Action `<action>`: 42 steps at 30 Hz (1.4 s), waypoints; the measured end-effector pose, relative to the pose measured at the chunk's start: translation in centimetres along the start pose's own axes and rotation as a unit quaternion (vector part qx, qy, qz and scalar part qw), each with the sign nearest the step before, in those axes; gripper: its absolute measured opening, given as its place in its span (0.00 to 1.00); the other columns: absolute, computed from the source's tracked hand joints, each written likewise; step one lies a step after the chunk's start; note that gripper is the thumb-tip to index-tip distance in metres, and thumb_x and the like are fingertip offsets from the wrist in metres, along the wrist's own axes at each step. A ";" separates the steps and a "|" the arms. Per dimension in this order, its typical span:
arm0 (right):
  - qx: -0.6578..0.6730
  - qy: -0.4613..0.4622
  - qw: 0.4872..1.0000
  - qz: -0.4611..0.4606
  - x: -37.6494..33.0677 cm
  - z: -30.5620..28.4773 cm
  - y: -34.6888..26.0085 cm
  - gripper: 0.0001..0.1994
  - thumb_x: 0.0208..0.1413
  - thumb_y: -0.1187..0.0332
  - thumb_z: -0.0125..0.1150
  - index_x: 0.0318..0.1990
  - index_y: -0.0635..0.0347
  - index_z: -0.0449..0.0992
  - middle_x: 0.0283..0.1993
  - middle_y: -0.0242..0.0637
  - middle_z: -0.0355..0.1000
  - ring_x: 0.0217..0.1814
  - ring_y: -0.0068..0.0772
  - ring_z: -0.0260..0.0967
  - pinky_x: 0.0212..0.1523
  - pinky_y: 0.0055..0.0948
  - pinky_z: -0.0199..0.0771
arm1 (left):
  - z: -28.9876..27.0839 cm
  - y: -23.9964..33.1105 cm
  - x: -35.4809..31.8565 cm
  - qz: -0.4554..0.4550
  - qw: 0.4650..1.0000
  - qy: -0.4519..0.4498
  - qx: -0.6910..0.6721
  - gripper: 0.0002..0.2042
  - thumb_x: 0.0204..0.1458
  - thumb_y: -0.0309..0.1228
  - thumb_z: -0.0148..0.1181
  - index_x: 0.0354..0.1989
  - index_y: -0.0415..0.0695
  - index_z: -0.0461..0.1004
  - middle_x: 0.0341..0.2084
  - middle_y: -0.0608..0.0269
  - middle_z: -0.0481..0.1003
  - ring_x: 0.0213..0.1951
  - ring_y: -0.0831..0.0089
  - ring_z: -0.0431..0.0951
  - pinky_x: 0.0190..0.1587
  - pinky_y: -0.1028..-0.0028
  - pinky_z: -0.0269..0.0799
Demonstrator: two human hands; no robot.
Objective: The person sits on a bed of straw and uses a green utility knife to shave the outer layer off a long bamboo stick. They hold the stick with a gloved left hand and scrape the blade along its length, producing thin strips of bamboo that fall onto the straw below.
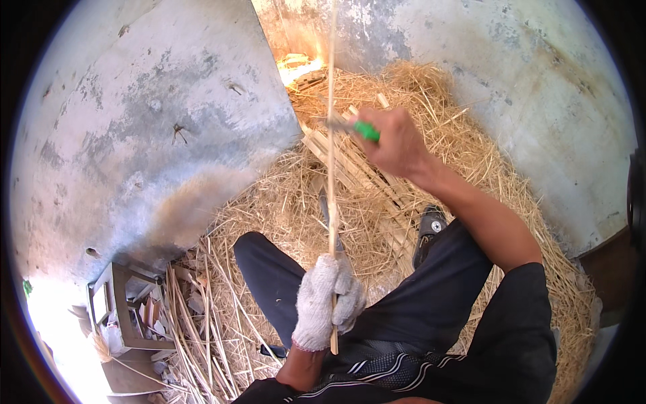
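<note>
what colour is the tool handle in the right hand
The tool handle is bright green, head view.

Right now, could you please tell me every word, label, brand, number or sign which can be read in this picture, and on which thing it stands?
There is no text that I can read.
Dark shoe: the round pale patch on it is too small to read.
Green handle: no lettering that I can make out.
Mottled wall: stains and marks, no readable writing.
</note>
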State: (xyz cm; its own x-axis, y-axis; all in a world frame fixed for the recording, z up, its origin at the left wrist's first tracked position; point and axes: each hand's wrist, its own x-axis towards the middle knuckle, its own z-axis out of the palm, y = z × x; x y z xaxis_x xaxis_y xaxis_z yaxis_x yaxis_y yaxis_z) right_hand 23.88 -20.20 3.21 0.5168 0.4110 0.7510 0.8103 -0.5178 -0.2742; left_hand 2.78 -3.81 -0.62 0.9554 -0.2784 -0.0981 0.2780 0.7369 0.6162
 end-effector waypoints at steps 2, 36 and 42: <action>0.018 -0.015 0.998 -0.056 -0.7 0.0 -2.7 0.11 0.54 0.71 0.57 0.20 0.60 0.69 0.11 0.34 0.63 0.08 0.27 0.57 0.10 0.28 0.57 | -0.1 0.2 0.0 0.005 1.000 0.017 0.007 0.20 0.66 0.47 0.41 0.24 0.49 0.60 0.04 0.68 0.56 0.05 0.77 0.52 0.06 0.78 0.46; 0.004 0.058 0.991 -0.119 -1.0 2.0 -3.6 0.10 0.56 0.69 0.57 0.22 0.56 0.72 0.11 0.29 0.63 0.09 0.22 0.57 0.10 0.30 0.57 | 0.1 0.9 -1.5 0.019 0.982 0.085 0.166 0.15 0.58 0.38 0.58 0.25 0.42 0.66 0.08 0.70 0.60 0.07 0.80 0.57 0.10 0.79 0.50; -0.161 0.009 0.981 0.103 1.6 0.2 0.4 0.11 0.58 0.70 0.54 0.23 0.61 0.72 0.11 0.29 0.61 0.09 0.22 0.53 0.10 0.28 0.56 | -1.0 -0.2 -2.8 -0.001 0.961 0.096 0.258 0.14 0.57 0.36 0.60 0.26 0.43 0.65 0.09 0.69 0.63 0.09 0.81 0.59 0.12 0.79 0.55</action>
State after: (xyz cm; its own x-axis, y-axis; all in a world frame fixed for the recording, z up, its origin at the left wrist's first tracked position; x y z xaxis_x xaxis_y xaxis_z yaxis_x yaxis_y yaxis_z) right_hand 25.08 -19.53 4.21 0.6537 0.2613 0.7102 0.5581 -0.8003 -0.2192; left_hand 0.12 -2.57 -1.22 0.9695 -0.1245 -0.2111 0.2406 0.3197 0.9165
